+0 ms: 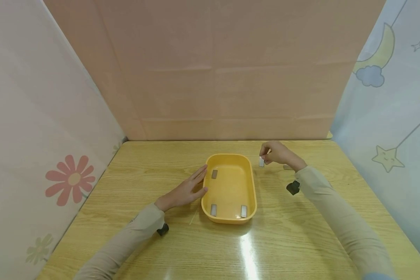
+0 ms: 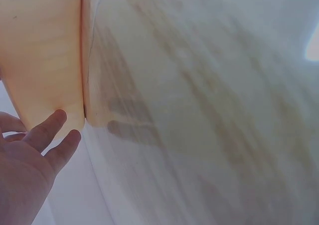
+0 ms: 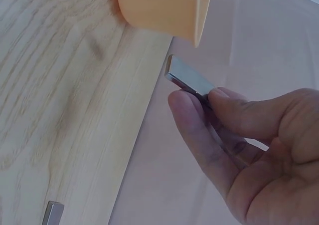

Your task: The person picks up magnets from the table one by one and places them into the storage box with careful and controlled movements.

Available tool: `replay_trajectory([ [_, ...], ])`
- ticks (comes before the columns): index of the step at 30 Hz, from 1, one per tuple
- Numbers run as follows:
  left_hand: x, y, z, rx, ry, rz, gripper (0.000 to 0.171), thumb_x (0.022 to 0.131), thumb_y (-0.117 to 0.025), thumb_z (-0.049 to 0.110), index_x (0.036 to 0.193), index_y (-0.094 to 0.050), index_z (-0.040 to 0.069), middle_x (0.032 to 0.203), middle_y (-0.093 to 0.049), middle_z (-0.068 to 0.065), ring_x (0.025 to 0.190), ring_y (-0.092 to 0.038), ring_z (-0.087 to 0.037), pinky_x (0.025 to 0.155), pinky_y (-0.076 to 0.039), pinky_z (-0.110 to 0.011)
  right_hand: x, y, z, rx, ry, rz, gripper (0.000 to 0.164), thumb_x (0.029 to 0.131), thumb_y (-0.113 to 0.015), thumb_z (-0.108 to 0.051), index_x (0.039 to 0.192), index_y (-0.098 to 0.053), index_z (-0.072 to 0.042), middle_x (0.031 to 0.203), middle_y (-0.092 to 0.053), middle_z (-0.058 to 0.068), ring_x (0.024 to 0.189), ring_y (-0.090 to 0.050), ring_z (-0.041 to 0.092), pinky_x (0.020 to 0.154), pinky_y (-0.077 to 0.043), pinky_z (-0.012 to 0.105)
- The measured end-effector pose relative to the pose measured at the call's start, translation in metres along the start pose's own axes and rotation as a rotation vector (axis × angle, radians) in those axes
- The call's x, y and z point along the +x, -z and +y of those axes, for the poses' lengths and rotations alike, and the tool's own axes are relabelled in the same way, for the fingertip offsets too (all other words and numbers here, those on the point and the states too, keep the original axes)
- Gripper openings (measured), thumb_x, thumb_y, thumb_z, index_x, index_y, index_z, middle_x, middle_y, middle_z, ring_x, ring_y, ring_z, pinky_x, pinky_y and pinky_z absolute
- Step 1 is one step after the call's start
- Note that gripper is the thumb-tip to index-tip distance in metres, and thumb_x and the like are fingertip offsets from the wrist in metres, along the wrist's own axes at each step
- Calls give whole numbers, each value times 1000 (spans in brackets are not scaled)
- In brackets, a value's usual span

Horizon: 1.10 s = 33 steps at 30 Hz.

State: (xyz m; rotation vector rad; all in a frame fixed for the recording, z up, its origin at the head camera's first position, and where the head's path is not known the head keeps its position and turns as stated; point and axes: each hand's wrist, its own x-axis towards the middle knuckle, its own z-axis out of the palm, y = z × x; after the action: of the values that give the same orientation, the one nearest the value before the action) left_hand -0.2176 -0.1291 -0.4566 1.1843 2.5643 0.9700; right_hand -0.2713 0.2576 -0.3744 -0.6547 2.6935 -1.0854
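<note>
A yellow plastic basin [image 1: 230, 190] stands on the table. Inside it lie three small flat metal blocks: one at the upper left [image 1: 214, 174], another at the lower left [image 1: 213, 210], the third at the lower right [image 1: 244, 211]. My left hand [image 1: 186, 190] rests its extended fingers against the basin's left side. To the right of the basin's far end, my right hand [image 1: 273, 152] pinches a shiny silver block [image 3: 189, 78] between thumb and fingertips, raised above the table. One more metal block [image 3: 53, 214] lies on the table beneath the right wrist.
The wooden table [image 1: 154, 163] meets a pink cloth backdrop [image 1: 210, 97] at its far edge. Patterned curtains [image 1: 28, 116] hang along both sides. A black wrist device [image 1: 293, 188] shows under the right cuff, and a similar one [image 1: 163, 229] under the left.
</note>
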Motion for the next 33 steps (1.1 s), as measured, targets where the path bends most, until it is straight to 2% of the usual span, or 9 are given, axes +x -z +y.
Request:
replay_trajectory([
  [3, 0, 0, 0, -6, -4, 0, 74, 106, -45, 39, 157, -8, -1, 166, 2, -9, 149, -11, -32, 114, -25, -54, -1, 1, -2, -4, 32, -2, 9, 91, -59, 14, 89, -63, 7, 87, -61, 17, 70, -67, 24, 65, -59, 38],
  [10, 0, 1, 1, -7, -7, 0, 74, 106, -44, 39, 157, -8, -2, 166, 3, -9, 149, -9, -31, 114, -23, -53, 2, 0, -5, -41, -13, 4, 6, 92, -59, 12, 93, -64, 9, 92, -63, 20, 74, -69, 29, 67, -59, 35],
  [15, 0, 1, 1, -11, -7, 0, 74, 106, -44, 39, 157, -8, -1, 166, 3, -9, 149, -9, -31, 114, -23, -54, 2, 1, -9, -61, 3, 8, 7, 92, -58, 13, 93, -64, 10, 93, -63, 21, 74, -69, 31, 65, -59, 31],
  [33, 1, 1, 4, -11, 3, -5, 75, 106, -44, 40, 157, -9, -2, 166, 3, -7, 149, -9, -29, 115, -23, -53, -2, 1, -22, -22, 32, 6, 8, 92, -59, 13, 94, -65, 9, 94, -64, 21, 76, -69, 32, 67, -59, 32],
])
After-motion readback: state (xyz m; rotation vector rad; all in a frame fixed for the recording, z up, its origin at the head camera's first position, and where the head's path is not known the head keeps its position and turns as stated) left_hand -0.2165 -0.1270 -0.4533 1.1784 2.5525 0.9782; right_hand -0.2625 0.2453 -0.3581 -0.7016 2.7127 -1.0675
